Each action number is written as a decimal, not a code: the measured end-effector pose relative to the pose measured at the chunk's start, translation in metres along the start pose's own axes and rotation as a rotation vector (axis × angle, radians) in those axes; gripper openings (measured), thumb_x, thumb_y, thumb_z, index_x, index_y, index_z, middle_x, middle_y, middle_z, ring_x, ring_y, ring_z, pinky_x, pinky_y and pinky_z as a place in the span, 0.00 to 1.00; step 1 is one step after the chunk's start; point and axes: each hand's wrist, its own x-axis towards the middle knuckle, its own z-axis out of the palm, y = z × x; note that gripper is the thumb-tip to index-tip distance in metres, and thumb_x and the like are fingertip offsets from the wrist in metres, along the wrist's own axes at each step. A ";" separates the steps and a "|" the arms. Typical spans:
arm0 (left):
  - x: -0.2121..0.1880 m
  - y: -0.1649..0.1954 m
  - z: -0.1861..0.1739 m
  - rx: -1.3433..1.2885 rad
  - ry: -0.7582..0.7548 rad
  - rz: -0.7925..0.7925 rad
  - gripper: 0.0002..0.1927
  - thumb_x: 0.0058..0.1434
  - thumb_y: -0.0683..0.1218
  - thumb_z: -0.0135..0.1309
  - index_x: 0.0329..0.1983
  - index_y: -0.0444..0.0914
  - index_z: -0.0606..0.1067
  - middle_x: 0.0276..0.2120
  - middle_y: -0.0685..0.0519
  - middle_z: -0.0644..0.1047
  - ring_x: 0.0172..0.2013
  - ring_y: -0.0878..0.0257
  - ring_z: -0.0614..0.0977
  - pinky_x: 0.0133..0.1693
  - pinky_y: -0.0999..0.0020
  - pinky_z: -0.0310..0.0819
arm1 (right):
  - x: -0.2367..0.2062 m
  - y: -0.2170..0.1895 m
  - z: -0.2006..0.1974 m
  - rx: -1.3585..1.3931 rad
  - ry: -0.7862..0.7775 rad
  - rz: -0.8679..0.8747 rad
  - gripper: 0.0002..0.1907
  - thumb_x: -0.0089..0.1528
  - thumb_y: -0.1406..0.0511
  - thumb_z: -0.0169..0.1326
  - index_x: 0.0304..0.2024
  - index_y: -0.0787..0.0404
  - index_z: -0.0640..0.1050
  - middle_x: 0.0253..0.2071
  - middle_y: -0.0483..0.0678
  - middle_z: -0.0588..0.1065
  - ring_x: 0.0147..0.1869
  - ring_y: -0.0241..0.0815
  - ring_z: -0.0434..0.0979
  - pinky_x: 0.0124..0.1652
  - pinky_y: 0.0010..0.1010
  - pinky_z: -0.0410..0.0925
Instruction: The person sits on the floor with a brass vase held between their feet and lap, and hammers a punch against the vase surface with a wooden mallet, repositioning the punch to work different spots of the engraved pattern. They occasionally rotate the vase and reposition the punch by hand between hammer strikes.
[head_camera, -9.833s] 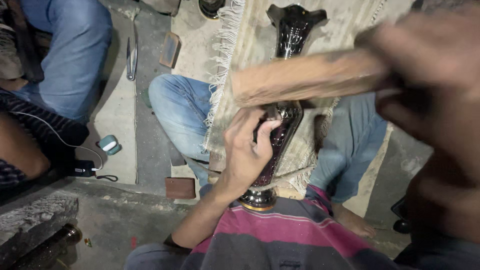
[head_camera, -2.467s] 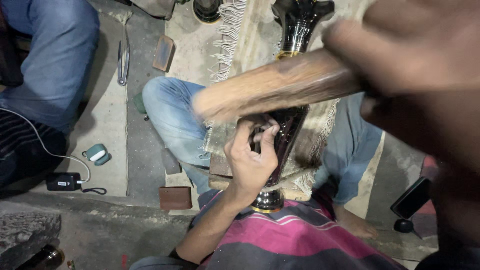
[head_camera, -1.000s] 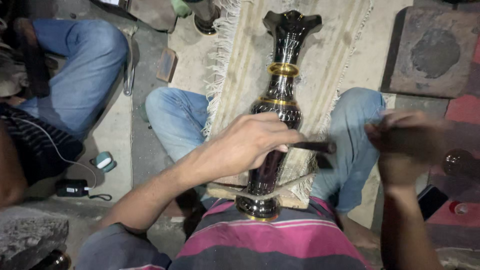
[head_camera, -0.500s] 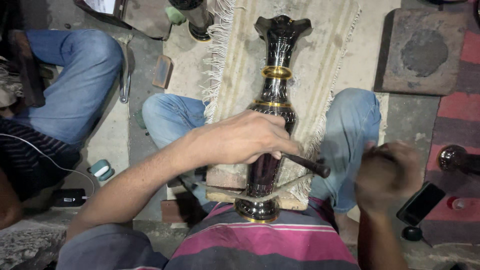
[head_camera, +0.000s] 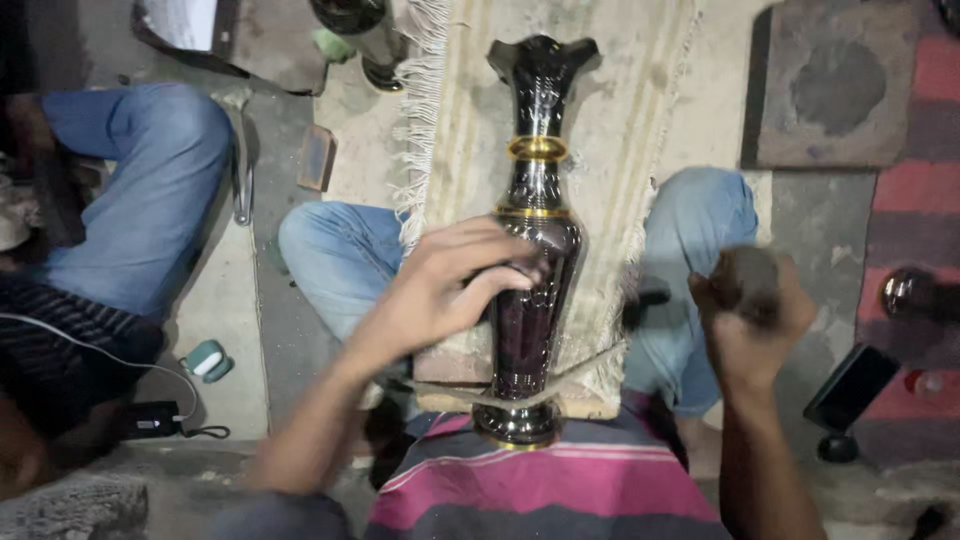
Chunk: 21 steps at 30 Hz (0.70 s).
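Here, a dark vase (head_camera: 530, 300) with gold bands is seen lying lengthwise across the lap, its foot against the striped shirt (head_camera: 560, 480) and its flared mouth pointing away over a fringed mat (head_camera: 620, 130). At far left, another person's knee (head_camera: 150, 170) in jeans is seen, with a small case (head_camera: 207, 360) and a cabled charger (head_camera: 155, 420) on the floor beside it. The vase belly is steadied by the left hand (head_camera: 445, 285), fingers curled over it, and something thin may be pinched against the surface, though this cannot be told. The right hand (head_camera: 750, 310) is raised just right of the vase, blurred, fingers closed round a dark-handled tool (head_camera: 645, 300). The step is judged to be surface work on the belly, by tapping or chasing. A steady hold and a well-aimed stroke are called for next. A phone (head_camera: 850, 385) lies at right.
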 end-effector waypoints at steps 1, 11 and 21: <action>-0.012 0.006 0.009 -0.010 0.157 -0.080 0.10 0.66 0.39 0.59 0.50 0.34 0.77 0.44 0.46 0.82 0.44 0.56 0.84 0.49 0.64 0.80 | 0.002 0.003 -0.001 0.091 -0.040 0.039 0.16 0.59 0.77 0.68 0.42 0.64 0.73 0.39 0.47 0.75 0.41 0.34 0.75 0.44 0.25 0.70; -0.038 0.023 0.064 -0.239 0.564 -0.454 0.11 0.67 0.35 0.55 0.52 0.33 0.74 0.40 0.50 0.83 0.42 0.66 0.86 0.44 0.71 0.84 | 0.068 -0.086 0.004 0.083 -0.381 -0.197 0.28 0.59 0.71 0.68 0.60 0.69 0.74 0.46 0.51 0.77 0.49 0.37 0.78 0.50 0.26 0.71; -0.040 0.009 0.069 -0.174 0.616 -0.330 0.13 0.65 0.33 0.55 0.54 0.31 0.74 0.39 0.49 0.81 0.40 0.66 0.83 0.43 0.72 0.80 | 0.118 -0.195 0.007 -0.269 -0.548 -0.722 0.34 0.51 0.74 0.59 0.63 0.67 0.73 0.49 0.59 0.76 0.51 0.55 0.80 0.49 0.41 0.73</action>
